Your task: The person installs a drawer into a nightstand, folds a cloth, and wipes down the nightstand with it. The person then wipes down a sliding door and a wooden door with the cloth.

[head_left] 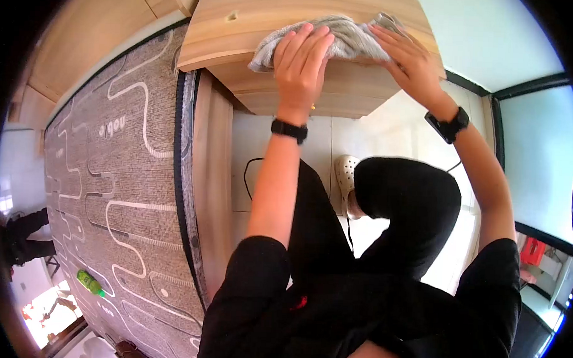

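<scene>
While we reach out to the wooden desk [267, 6], our left hand [301, 63] lies on the left end of the grey cloth [348, 42] and our right hand [407, 60] lies on its right end, both open with the fingers out straight. The cloth is all bunched up along the near edge of the desk. On our left we see a big grey mat [134, 192] with wiggly white lines, and a green bottle [90, 282] lies on it.
</scene>
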`<state>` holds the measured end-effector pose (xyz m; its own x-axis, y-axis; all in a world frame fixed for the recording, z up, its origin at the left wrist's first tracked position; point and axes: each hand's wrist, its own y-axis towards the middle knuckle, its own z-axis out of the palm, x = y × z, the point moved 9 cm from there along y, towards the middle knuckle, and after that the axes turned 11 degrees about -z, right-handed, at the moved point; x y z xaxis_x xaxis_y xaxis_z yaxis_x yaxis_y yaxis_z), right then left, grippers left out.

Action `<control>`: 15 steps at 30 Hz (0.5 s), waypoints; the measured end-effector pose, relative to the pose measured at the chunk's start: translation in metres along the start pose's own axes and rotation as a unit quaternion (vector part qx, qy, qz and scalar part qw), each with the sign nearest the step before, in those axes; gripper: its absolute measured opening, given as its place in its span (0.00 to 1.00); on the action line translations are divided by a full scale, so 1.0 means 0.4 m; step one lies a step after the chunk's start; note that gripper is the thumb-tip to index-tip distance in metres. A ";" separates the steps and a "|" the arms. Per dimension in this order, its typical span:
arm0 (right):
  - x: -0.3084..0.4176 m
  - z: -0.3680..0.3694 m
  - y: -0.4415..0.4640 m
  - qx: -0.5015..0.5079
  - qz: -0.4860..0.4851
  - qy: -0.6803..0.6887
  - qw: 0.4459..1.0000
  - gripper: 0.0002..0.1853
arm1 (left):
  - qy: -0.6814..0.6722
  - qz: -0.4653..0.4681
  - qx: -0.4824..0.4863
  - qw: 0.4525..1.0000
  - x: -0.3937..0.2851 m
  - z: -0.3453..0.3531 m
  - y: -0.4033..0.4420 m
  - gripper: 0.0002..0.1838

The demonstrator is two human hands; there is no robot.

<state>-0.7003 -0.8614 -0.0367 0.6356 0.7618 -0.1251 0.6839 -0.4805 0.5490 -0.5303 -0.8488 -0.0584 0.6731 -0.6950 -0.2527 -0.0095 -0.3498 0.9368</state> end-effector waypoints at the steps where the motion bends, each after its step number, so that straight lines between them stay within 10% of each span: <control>1: 0.016 -0.002 -0.006 0.002 -0.002 0.009 1.000 0.19 | -0.039 -0.048 -0.005 0.998 0.003 -0.022 -0.026 0.16; 5: 0.153 0.018 -0.050 -0.035 -0.078 -0.110 0.990 0.19 | -0.121 -0.263 -0.047 0.956 0.001 -0.033 -0.249 0.12; 7: 0.200 0.110 -0.075 0.000 -0.137 -0.124 0.983 0.20 | -0.098 -0.549 -0.011 0.830 0.087 0.031 -0.411 0.13; 15: 0.244 0.475 -0.182 0.086 -0.191 -0.064 0.976 0.22 | 0.098 -0.595 0.013 0.798 0.254 0.187 -0.762 0.13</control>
<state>-0.6199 -0.8344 -0.2458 0.3545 0.8448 -0.4009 0.9225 -0.2460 0.2974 -0.5143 -0.8599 -0.3879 0.3208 0.2493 -0.9137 0.7089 -0.7030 0.0570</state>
